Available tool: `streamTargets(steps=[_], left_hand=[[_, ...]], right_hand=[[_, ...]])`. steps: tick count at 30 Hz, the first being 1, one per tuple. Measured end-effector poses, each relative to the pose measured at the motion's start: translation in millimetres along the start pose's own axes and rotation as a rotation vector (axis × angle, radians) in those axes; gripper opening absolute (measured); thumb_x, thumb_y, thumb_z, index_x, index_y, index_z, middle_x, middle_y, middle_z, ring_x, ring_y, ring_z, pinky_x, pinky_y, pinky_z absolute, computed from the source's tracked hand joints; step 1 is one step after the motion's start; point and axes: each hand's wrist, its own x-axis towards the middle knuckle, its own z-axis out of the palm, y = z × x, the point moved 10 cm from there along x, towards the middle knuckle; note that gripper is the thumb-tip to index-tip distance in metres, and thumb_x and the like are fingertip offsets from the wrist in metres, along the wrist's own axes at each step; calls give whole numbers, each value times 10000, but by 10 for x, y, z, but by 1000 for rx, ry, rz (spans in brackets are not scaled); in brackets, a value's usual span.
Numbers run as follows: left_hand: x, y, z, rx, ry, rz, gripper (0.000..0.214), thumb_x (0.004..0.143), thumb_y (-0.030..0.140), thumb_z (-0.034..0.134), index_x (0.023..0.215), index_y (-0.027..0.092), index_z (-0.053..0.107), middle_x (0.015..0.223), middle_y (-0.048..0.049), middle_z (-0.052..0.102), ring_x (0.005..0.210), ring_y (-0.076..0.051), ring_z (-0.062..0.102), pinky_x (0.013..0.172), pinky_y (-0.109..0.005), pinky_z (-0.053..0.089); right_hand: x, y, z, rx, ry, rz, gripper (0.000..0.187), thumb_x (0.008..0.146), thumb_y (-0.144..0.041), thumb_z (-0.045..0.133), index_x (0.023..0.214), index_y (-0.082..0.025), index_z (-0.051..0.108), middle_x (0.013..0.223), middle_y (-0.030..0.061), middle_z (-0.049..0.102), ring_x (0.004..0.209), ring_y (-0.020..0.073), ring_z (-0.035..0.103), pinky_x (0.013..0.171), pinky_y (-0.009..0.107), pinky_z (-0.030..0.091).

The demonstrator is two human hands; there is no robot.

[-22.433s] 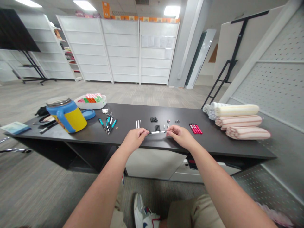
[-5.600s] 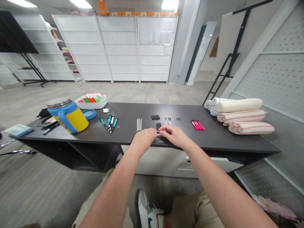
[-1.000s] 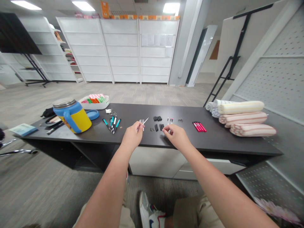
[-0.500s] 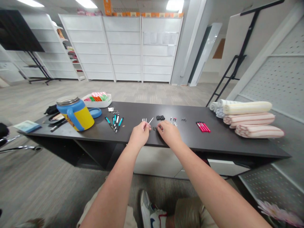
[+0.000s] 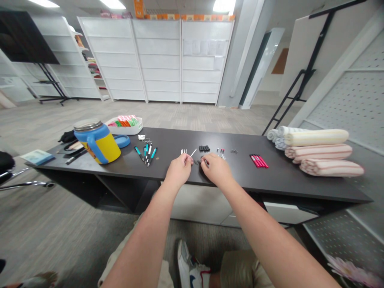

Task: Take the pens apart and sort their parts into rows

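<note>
My left hand (image 5: 179,170) is closed in a pinch around a slim white pen refill (image 5: 194,152), whose free end slants up to the right. Behind those fingers, several more white refills (image 5: 183,151) stick into view in a row. My right hand (image 5: 217,168) is low over the tabletop, thumb and fingers pressed together; whatever they grip is hidden. Small dark pieces (image 5: 196,162) lie between the two hands. Short black pen parts (image 5: 204,148) sit in a row just beyond the right hand, with small silver and red-tipped parts (image 5: 222,151) beside them.
Red pen barrels (image 5: 259,161) and tiny metal pieces (image 5: 234,151) lie to the right, rolled towels (image 5: 325,152) farther along. Leftward are teal and white pens (image 5: 147,154), a yellow-blue mug (image 5: 103,146), its blue lid (image 5: 122,141) and a white tray (image 5: 136,128) of colourful packets.
The whole view has shifted slightly, so everything appears a little farther right. Both hands keep nearly the same pose, the left still pinching the refill.
</note>
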Motion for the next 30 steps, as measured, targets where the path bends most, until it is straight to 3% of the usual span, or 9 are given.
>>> streamTargets(steps=[21, 26, 30], left_hand=[[23, 2, 56, -6, -38, 15, 226, 1006, 311, 485, 903, 267, 680, 986, -11, 779, 936, -219, 707, 830, -321, 475], [26, 3, 39, -11, -38, 23, 232, 1008, 320, 481, 908, 263, 682, 982, -13, 775, 925, -214, 700, 805, -311, 467], [-3, 79, 12, 4, -55, 67, 227, 1007, 316, 482, 928, 257, 687, 974, -9, 767, 914, -199, 690, 794, -291, 458]], right_hand=[[7, -86, 29, -7, -78, -44, 288, 1019, -318, 495, 898, -224, 739, 980, 77, 715, 840, 194, 652, 687, 289, 425], [-2, -70, 6, 31, -39, -46, 286, 1025, -321, 488, 917, -227, 736, 974, 67, 709, 841, 195, 654, 698, 294, 427], [-4, -29, -83, 141, 51, -41, 240, 1021, -349, 521, 1090, -225, 714, 1028, 63, 708, 863, 197, 652, 747, 299, 448]])
